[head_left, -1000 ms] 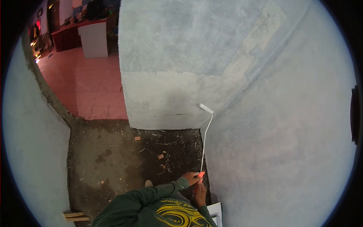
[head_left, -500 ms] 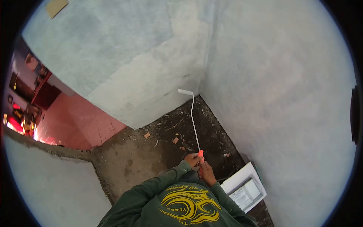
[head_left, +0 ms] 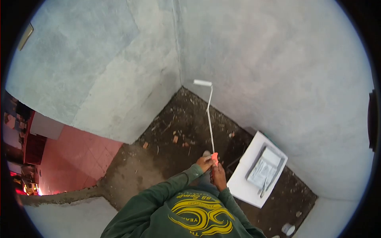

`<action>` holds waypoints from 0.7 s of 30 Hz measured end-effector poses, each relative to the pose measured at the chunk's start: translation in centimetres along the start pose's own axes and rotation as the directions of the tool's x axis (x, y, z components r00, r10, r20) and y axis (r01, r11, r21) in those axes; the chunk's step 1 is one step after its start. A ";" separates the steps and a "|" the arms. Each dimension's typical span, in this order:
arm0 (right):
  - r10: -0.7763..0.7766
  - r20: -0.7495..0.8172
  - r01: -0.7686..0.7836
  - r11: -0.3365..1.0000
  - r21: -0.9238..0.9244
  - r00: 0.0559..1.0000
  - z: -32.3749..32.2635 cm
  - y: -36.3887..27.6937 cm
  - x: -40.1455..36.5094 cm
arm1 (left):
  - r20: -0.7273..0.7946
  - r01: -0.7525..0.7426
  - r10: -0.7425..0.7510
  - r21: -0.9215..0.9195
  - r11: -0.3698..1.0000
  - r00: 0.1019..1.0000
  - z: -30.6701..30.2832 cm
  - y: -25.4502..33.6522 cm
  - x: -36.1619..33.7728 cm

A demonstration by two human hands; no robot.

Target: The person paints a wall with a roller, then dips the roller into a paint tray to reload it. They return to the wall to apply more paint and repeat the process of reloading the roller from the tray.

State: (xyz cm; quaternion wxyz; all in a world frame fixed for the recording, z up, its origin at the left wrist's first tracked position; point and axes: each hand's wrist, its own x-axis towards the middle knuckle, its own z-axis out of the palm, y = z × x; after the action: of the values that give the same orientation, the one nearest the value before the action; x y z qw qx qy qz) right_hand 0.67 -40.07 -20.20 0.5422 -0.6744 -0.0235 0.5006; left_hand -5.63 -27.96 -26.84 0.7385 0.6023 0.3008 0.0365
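A paint roller [head_left: 209, 115] with an orange handle and a long thin white rod points away from me, its white sleeve [head_left: 202, 83] raised in front of the right-hand wall near the corner. My left hand [head_left: 204, 163] is closed on the upper part of the orange handle. Just below it, my right hand [head_left: 218, 177] wraps round the lower part, hiding much of the grip. To the right of my hands lies a white panel or box [head_left: 243, 178] with a recess holding white paint and a brush-like tool [head_left: 263, 189].
Pale plastered walls [head_left: 254, 51] meet at the corner ahead. Brick bits [head_left: 175, 139] and debris litter the dark dirt floor [head_left: 166, 115]. A doorway at left opens onto a pink tiled floor [head_left: 75, 158]. A small white container [head_left: 288, 229] sits at the lower right.
My view has turned right, so the corner and doorway shift left and more of the white panel shows. The roller sleeve now lies in front of the right-hand wall; both hands keep their grip.
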 end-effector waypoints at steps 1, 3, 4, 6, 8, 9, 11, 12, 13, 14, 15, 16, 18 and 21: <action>-0.038 -0.030 0.039 0.998 0.043 0.999 -0.1 1.8 -1.3 | 0.007 -0.028 0.028 0.095 0.995 1.000 0.6 -0.8 -1.5; -0.005 -0.076 0.010 0.997 0.073 0.997 -0.5 4.4 -3.1 | 0.072 0.049 -0.049 -0.004 0.999 0.996 1.9 -1.5 -3.8; 0.009 -0.103 0.001 0.995 0.097 0.995 -1.1 5.4 -4.4 | 0.121 0.118 -0.106 -0.092 0.989 0.987 3.0 -1.6 -4.7; -0.019 -0.122 0.031 0.995 0.095 0.992 -2.4 6.3 -6.7 | 0.209 0.062 -0.067 0.028 0.998 0.976 4.5 -1.8 -5.9; 0.093 -0.188 -0.070 0.990 0.124 0.978 -3.0 5.5 -9.3 | 0.222 0.013 -0.021 0.036 0.999 0.975 6.3 -2.8 -6.5; 0.102 -0.233 -0.072 0.989 0.132 0.967 -3.7 5.9 -10.0 | 0.267 0.020 -0.026 0.025 0.999 0.963 7.3 -2.8 -6.7; 0.073 -0.254 -0.067 0.997 0.033 0.964 -5.2 6.8 -10.8 | 0.298 0.130 -0.102 -0.075 0.989 0.949 9.2 -2.5 -7.3; 0.079 -0.267 -0.074 0.997 0.030 0.961 -5.9 6.9 -11.5 | 0.310 0.136 -0.104 -0.083 0.987 0.945 10.3 -2.9 -7.4; 0.087 -0.281 -0.072 0.995 0.062 0.956 -6.5 6.9 -12.1 | 0.306 0.120 -0.094 -0.068 0.990 0.947 11.3 -3.2 -7.5; 0.093 -0.293 -0.066 0.993 0.099 0.952 -7.1 7.0 -12.6 | 0.301 0.104 -0.085 -0.046 0.994 0.950 12.3 -3.6 -7.4; 0.100 -0.281 -0.075 0.992 0.097 0.955 -8.0 6.7 -13.4 | 0.327 0.107 -0.094 -0.024 0.994 0.940 13.3 -2.8 -7.6; 0.097 -0.287 -0.068 0.992 0.109 0.953 -8.9 6.9 -13.8 | 0.336 0.105 -0.094 -0.013 0.994 0.937 14.4 -3.2 -7.5; 0.083 -0.330 -0.043 0.991 0.127 0.940 -11.2 8.1 -14.9 | 0.391 0.111 -0.105 0.006 0.994 0.914 17.1 -3.9 -7.5; 0.063 -0.370 -0.024 0.994 0.111 0.927 -15.8 10.8 -17.3 | 0.498 0.130 -0.138 0.051 0.990 0.856 22.0 -5.1 -7.7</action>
State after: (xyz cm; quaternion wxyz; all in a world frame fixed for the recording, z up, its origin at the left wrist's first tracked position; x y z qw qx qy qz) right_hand -2.40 -65.62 -18.56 0.5601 -0.7283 0.1212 0.3758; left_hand -2.70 -51.65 -26.39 0.7874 0.5743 0.1405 -0.1745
